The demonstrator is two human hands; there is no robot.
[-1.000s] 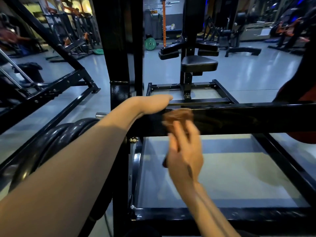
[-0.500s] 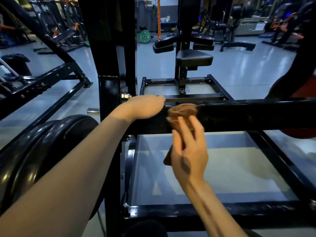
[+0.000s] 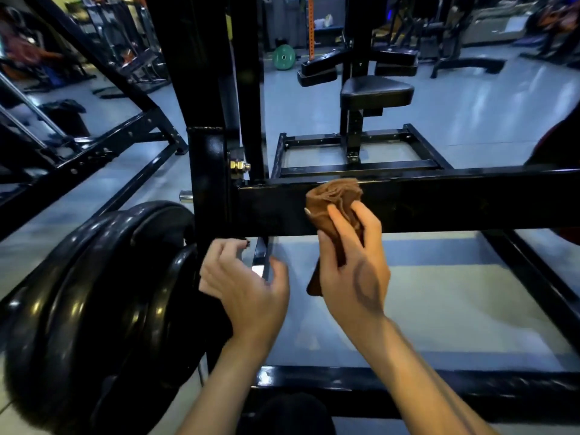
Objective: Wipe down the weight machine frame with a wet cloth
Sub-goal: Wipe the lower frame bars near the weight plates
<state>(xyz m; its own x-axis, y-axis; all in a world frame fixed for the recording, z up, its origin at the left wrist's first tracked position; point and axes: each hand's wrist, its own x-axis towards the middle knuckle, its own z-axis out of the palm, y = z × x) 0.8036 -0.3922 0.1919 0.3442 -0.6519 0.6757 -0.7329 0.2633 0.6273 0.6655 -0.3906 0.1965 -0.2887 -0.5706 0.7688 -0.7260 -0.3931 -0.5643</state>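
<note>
The right hand [image 3: 351,271] gripped a bunched brown cloth [image 3: 335,196], with the fingers and thumb curled around it. The top part of the cloth was pressed on the front face of the black horizontal bar [image 3: 455,205] of the machine frame, near its left end. The left hand [image 3: 241,277] was below this bar, just beside the black upright post [image 3: 207,171]. Its fingers were loosely curled and held nothing, and its fingertips were close to the lower edge of the bar. Left of the post, black weight plates [image 3: 103,302] stood on their edges. Behind the bar, a padded black seat [image 3: 376,92] stood on the grey floor [image 3: 470,120].
</note>
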